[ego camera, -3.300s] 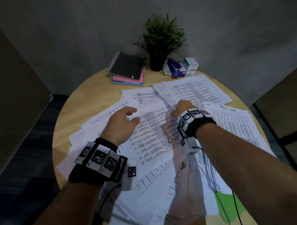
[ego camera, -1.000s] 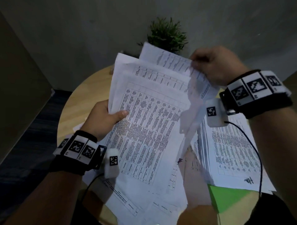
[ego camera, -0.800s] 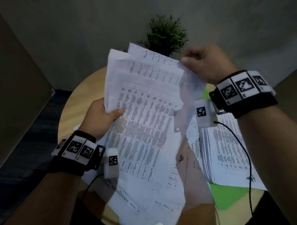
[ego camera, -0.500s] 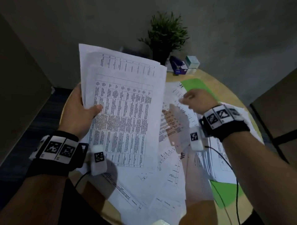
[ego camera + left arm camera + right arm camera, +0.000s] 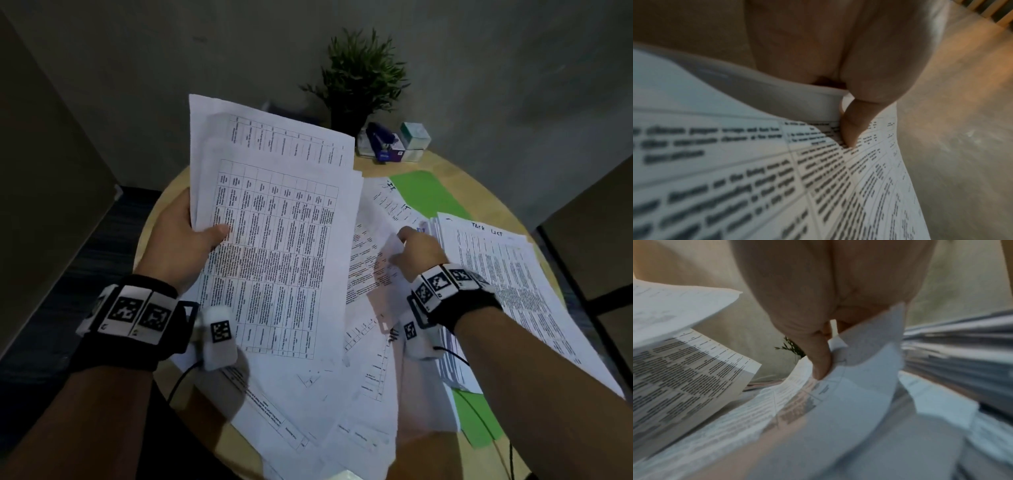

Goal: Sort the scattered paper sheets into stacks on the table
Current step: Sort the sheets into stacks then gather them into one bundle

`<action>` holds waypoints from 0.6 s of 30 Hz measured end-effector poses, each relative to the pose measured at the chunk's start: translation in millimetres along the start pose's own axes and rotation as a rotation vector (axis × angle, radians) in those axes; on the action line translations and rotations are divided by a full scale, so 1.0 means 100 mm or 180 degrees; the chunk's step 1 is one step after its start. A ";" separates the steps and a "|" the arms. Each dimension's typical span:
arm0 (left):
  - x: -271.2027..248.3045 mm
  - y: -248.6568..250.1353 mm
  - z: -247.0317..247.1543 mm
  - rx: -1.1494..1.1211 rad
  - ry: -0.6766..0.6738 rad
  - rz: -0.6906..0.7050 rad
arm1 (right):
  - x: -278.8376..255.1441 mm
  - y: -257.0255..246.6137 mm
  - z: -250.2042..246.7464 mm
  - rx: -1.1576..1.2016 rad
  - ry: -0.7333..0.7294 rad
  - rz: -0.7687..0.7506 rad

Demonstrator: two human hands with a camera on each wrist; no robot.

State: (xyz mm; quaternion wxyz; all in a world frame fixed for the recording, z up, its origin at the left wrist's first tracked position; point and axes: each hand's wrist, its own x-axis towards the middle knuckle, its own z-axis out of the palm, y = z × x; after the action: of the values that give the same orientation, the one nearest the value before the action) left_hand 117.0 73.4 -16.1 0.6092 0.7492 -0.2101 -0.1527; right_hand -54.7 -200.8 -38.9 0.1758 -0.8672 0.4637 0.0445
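Note:
My left hand (image 5: 191, 240) holds a bundle of printed table sheets (image 5: 277, 246) raised above the round wooden table (image 5: 486, 178), thumb (image 5: 851, 131) pressed on the front page (image 5: 777, 170). My right hand (image 5: 416, 248) is low over the table's middle and pinches the edge of a loose sheet (image 5: 371, 270); the right wrist view shows thumb (image 5: 820, 360) and fingers closed on that curled paper (image 5: 855, 386). More scattered sheets (image 5: 325, 404) lie beneath. A thick stack topped by a handwritten "Task List" page (image 5: 507, 284) sits at the right.
Green sheets show at the back (image 5: 428, 195) and front right (image 5: 476, 421). A potted plant (image 5: 359, 78), a blue stapler (image 5: 380, 140) and small boxes (image 5: 414, 140) stand at the table's far edge. A dark chair (image 5: 589, 246) is on the right.
My right hand let go of the raised bundle, dropped to the table and took hold of a loose sheet there. My left hand shifted the bundle left and keeps it lifted.

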 end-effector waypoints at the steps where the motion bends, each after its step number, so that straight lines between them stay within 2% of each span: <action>1: -0.01 0.01 0.00 -0.0026 -0.0043 -0.0005 | 0.00 0.00 -0.06 0.0077 0.0120 -0.0065; 7: 0.01 -0.01 -0.02 -0.0160 -0.0208 -0.0083 | 0.04 0.01 -0.41 0.0141 0.0400 -0.0206; 14: 0.06 -0.11 -0.01 0.0255 0.0024 -0.0249 | 0.06 0.10 -0.36 0.0022 0.0614 -0.0296; 18: 0.07 -0.10 -0.02 0.0591 0.0296 -0.0235 | 0.02 0.07 -0.62 0.0067 0.0840 -0.0448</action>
State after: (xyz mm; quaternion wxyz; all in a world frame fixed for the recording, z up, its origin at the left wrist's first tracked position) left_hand 125.3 73.0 -25.2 0.5402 0.8160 -0.1671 -0.1200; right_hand -64.8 -227.2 16.2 0.1251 -0.8940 0.4212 -0.0872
